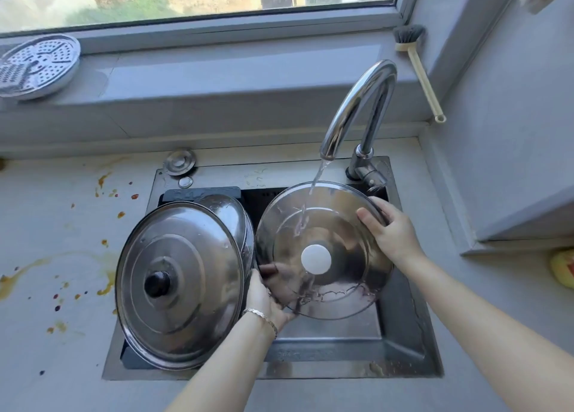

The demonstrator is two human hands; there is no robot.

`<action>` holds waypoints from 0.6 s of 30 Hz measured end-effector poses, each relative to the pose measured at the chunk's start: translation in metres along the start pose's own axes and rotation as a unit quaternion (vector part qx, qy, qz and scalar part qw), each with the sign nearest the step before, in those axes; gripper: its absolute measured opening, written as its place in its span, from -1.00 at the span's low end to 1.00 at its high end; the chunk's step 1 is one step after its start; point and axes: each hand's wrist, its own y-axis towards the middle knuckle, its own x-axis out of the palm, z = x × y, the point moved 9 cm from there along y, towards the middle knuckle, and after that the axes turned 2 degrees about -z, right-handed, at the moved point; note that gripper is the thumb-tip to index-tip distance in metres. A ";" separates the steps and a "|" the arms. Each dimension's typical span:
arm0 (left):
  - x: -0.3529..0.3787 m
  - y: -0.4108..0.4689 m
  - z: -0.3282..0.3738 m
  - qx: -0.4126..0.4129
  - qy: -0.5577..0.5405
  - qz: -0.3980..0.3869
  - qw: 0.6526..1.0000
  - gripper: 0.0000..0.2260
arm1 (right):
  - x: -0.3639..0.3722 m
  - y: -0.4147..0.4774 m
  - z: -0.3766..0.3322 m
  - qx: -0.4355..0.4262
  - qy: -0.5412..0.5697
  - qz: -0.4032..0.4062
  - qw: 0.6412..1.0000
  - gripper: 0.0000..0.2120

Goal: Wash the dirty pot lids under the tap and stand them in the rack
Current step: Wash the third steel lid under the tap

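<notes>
A steel pot lid [338,225] with a white knob is tilted over the sink, and water from the tap [357,100] runs down its face. My right hand [391,231] grips its upper right rim. My left hand [267,296] holds its lower left rim, fingers under the lid. On the left of the sink, a large steel lid with a black knob [174,287] stands leaning in a dark rack [202,192]. Behind it stands a smaller steel lid [226,212].
The dark sink [400,327] is set in a pale counter [62,256] spattered with orange and dark stains at the left. A round perforated steamer plate [37,66] lies on the window sill. A dish brush [416,66] leans in the right corner. A sink plug [180,162] lies behind the basin.
</notes>
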 end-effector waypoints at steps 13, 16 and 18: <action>0.017 -0.056 0.073 0.281 0.368 0.079 0.883 -0.58 | 0.057 -0.044 0.102 0.388 0.059 -0.150 0.907 -0.50; 0.036 -0.079 0.072 0.314 0.518 0.099 0.790 -0.65 | 0.058 -0.039 0.089 0.392 0.085 -0.141 0.905 -0.43; 0.044 -0.077 0.057 0.306 0.607 0.091 0.728 -0.70 | 0.057 -0.033 0.069 0.388 0.120 -0.138 0.903 -0.34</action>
